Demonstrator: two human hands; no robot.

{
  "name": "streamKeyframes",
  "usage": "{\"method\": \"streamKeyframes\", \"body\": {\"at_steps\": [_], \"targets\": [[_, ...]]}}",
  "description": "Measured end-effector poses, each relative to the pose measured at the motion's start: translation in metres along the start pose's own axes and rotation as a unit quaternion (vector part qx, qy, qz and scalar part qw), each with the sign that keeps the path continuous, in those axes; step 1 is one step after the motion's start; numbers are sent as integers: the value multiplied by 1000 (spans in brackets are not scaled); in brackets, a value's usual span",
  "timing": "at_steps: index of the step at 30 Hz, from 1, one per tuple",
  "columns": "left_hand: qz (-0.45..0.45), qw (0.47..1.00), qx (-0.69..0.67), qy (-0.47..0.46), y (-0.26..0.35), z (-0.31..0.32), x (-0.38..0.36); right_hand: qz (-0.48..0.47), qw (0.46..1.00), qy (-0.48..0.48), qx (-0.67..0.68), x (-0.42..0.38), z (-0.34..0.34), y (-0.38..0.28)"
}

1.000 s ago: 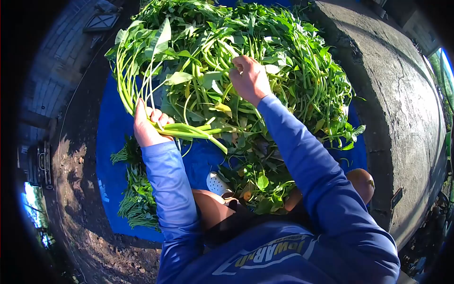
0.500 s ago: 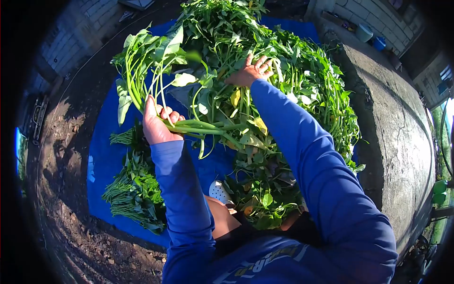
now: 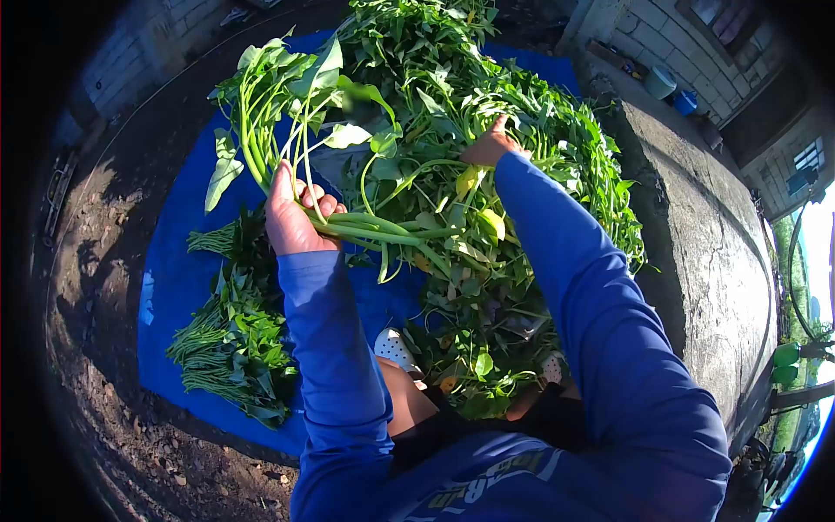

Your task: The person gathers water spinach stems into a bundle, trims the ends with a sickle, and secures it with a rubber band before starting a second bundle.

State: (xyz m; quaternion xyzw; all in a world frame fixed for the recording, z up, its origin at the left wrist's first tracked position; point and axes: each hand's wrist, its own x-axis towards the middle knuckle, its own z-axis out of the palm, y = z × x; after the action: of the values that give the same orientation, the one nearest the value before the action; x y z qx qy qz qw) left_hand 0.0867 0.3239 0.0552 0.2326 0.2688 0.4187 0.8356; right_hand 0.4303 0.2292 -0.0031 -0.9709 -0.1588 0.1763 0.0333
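Observation:
My left hand (image 3: 300, 213) is closed around a bunch of water spinach (image 3: 374, 228). Its pale thick stems stick out to the right of my palm, and its leaves rise and droop above my fingers. My right hand (image 3: 494, 146) is in the large heap of water spinach (image 3: 417, 78), touching leaves and stems; most of its fingers are hidden among them. Some yellow leaves (image 3: 492, 224) show in the heap just below that hand.
Sorted bundles (image 3: 230, 348) of greens lie on the blue tarp (image 3: 170, 287) at the left. A concrete ledge (image 3: 696, 226) runs along the right side. A white clog (image 3: 393, 350) is below my hands. Bare soil (image 3: 96, 348) borders the tarp.
My right hand has moved slightly right across the heap, and its spread fingers have gone down among the leaves. My left hand still holds its bunch in nearly the same place.

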Motion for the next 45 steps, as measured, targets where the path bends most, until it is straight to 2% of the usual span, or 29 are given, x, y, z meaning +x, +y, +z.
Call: {"method": "streamKeyframes", "body": {"at_steps": [1, 2, 4, 5, 7, 8, 11, 13, 14, 16, 18, 21, 24, 27, 29, 30, 31, 32, 33, 35, 39, 40, 43, 44, 45], "targets": [[2, 1000, -4, -5, 0, -2, 0, -28, 999, -15, 5, 8, -7, 7], [3, 1000, -8, -9, 0, -4, 1, -122, 992, -34, -19, 17, -18, 19], [11, 1000, -10, -3, 0, -2, 2, -169, 983, -45, 51, 31, -39, 40], [12, 1000, -8, 1, 0, 0, 1, -118, 982, -36, 145, 44, -40, 55], [10, 1000, -2, 7, 0, 3, -2, -166, 941, -122, 267, 29, -62, 80], [5, 1000, 0, 3, 0, 3, -3, -156, 929, -125, 311, 53, -58, 95], [-4, 1000, 2, -10, 1, 1, -2, -164, 851, -147, 476, 36, -83, 121], [-8, 1000, 6, -18, 2, -2, -2, -136, 842, -117, 508, 20, -111, 136], [-9, 1000, 8, -18, 2, -2, -2, -148, 808, -131, 554, 10, -126, 143], [-14, 1000, 10, -22, 3, -2, -2, -163, 792, -83, 582, 13, -162, 162], [-24, 1000, 2, -2, 4, 4, -8, -200, 774, -44, 600, -18, -203, 167], [-26, 1000, 12, 4, 0, 7, -10, -245, 791, -23, 560, -51, -261, 182], [-29, 999, 23, 2, -6, 12, -12, -282, 855, -16, 435, -90, -280, 196], [-28, 999, 29, -8, -12, 15, -15, -360, 880, 92, 295, -138, -231, 195], [-23, 999, 42, -16, -14, 17, -19, -313, 915, 122, 226, -143, -176, 207], [-34, 996, 60, -61, -14, 7, -15, -309, 926, 141, 163, -139, -140, 215], [-48, 994, 60, -78, -14, 6, -15, -280, 947, 56, 150, -147, -109, 217], [-49, 995, 68, -58, -17, 12, -22, -328, 937, 24, 117, -132, -68, 228], [-50, 995, 78, -38, -21, 17, -29, -331, 938, -3, 105, -111, -22, 245], [-76, 990, 90, -71, -30, 14, -31, -240, 952, -56, 180, -106, 36, 252], [-122, 982, 84, -119, -47, 10, -44, -195, 936, 66, 285, -121, 58, 237], [-126, 982, 92, -111, -55, 13, -48, -212, 931, 132, 266, -120, 65, 236], [-134, 978, 103, -122, -82, 22, -60, -150, 912, 34, 380, -113, 43, 235], [-135, 978, 112, -116, -91, 26, -62, -125, 904, 70, 404, -103, 43, 237], [-136, 977, 121, -109, -99, 30, -63, -69, 935, 110, 330, -89, 44, 237]]}}
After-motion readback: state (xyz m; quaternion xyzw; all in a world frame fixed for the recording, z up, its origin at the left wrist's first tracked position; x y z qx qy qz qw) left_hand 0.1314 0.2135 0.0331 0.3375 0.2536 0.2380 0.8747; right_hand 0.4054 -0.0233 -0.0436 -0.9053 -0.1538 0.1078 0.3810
